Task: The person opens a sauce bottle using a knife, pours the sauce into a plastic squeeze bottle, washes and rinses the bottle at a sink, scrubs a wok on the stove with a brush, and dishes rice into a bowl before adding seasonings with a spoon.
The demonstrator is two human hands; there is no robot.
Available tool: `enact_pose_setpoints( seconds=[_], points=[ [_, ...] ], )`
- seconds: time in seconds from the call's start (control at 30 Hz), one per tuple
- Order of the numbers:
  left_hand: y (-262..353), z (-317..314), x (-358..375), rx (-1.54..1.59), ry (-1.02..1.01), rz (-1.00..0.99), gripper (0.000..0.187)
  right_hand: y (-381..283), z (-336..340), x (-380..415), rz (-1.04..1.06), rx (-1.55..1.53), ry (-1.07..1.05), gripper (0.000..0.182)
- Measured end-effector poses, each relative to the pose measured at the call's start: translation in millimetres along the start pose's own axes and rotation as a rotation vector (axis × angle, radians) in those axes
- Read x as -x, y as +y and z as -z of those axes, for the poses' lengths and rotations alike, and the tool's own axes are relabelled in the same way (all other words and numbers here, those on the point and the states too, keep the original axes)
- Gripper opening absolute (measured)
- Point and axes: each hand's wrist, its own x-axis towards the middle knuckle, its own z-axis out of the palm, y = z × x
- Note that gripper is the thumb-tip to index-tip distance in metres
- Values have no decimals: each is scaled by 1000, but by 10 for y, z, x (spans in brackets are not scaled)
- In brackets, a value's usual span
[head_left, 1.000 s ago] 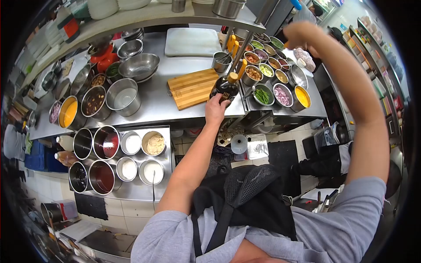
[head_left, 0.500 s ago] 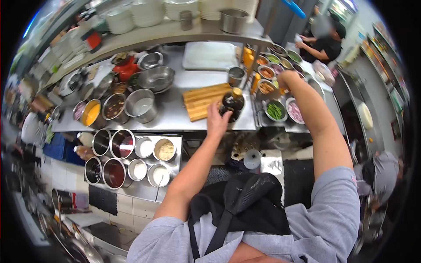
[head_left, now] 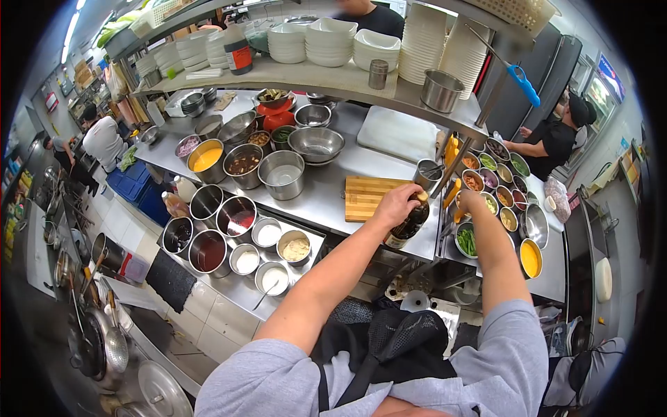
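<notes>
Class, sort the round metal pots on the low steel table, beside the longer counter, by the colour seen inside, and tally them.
White inside pots: 3
Beige inside pot: 1
Red inside pots: 2
Dark inside pots: 2
Total: 8

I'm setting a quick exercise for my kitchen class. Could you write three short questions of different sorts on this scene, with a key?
1. Multiple choice: What does the left hand grasp?
A) a ladle
B) the dark bottle
C) a stack of bowls

2. True or false: The wooden board and the white board both lie on the steel counter.

3. Fill in: Seen in the picture, the container of green vegetables is to the ____ of the dark bottle.

Key: 1. B; 2. True; 3. right
</notes>
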Motion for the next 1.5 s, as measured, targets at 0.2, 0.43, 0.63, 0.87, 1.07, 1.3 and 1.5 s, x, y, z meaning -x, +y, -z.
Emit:
enact_pose_setpoints(
  seconds=[0.2, 0.43, 0.63, 0.87, 1.07, 1.3, 1.5],
  points=[
    [-164, 68, -192, 34, -118, -3, 33, -479, 45, 786, 292, -759, 332, 42],
    [-308, 271, -556, -2, -461, -164, 37, -1171, -259, 1446, 451, -1084, 457, 80],
    [-330, 239, -552, 23, -412, -164, 37, -1608, -224, 1598, 178, -1002, 665, 86],
    [-254, 67, -318, 53, -182, -126, 36, -1146, -190, 1339, 541, -1159, 373, 77],
    [-194, 9, -226, 87, -98, -160, 23, -882, -125, 1161, 702, -1182, 146, 73],
    [-184, -18, -196, 81, -104, -78, 21, -866, -138, 1173, 717, -1242, 93, 68],
    [-172, -56, -212, 35, -88, -131, 17, -877, -190, 1104, 717, -1264, 120, 66]
  ],
)
